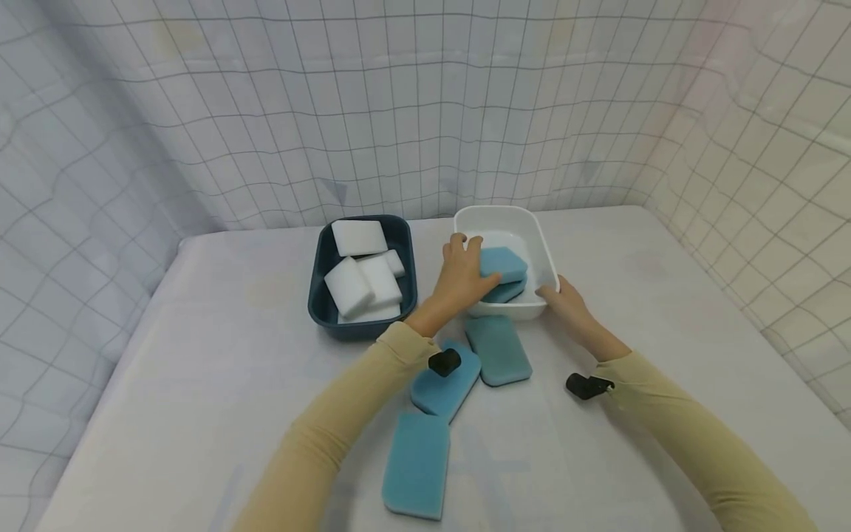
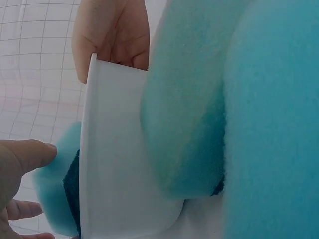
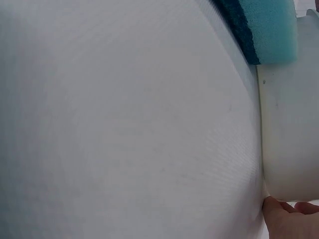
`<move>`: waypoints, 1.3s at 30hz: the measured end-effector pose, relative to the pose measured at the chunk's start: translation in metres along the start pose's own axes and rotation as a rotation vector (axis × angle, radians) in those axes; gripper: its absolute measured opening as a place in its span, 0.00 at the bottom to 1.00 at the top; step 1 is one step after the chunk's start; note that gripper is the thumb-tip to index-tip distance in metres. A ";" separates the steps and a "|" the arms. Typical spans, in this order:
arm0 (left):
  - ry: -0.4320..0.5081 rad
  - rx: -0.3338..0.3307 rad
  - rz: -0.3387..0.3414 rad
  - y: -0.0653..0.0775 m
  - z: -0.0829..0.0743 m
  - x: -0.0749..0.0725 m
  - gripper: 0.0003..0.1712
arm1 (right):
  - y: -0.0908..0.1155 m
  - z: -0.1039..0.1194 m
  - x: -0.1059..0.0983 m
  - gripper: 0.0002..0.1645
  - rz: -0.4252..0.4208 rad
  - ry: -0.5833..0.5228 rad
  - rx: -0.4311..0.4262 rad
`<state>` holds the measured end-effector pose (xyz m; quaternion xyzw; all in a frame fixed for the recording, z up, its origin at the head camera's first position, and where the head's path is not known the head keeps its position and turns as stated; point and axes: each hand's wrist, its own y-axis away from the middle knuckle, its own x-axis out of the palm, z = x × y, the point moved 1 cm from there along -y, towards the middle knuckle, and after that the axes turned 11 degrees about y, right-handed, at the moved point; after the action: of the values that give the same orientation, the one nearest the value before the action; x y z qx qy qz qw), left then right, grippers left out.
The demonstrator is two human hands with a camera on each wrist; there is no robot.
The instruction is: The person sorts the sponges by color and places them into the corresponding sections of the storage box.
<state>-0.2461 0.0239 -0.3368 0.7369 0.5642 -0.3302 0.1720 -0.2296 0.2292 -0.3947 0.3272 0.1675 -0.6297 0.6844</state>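
My left hand point(image 1: 460, 272) reaches over the left side of a white plastic tub point(image 1: 495, 222), fingers spread beside a light blue sponge point(image 1: 503, 264). In the left wrist view its thumb point(image 2: 35, 153) lies against that sponge, whose dark scouring layer faces the tub. Beneath it in the tub is a second blue sponge point(image 1: 508, 291). At the tub's near right corner my right hand point(image 1: 573, 309) pinches the rim, thumb over the edge. Three more sponges lie on the table in front: a greenish one point(image 1: 500, 351), a blue one point(image 1: 447, 384) partly under the left sleeve, and another blue one point(image 1: 417, 465).
Left of the white tub stands a dark blue tub point(image 1: 322, 303) with several white sponges point(image 1: 359, 238) inside. A white cloth point(image 1: 219, 332) covers the table. Checked curtains point(image 1: 399, 111) hang behind it and at both sides.
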 end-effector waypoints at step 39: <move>-0.040 0.100 0.065 0.062 0.026 -0.035 0.34 | 0.001 -0.006 -0.001 0.40 0.012 0.013 -0.042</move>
<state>-0.2002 -0.0359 -0.3388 0.7557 0.5193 -0.3670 0.1566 -0.2281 0.2339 -0.3980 0.3179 0.1833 -0.6197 0.6938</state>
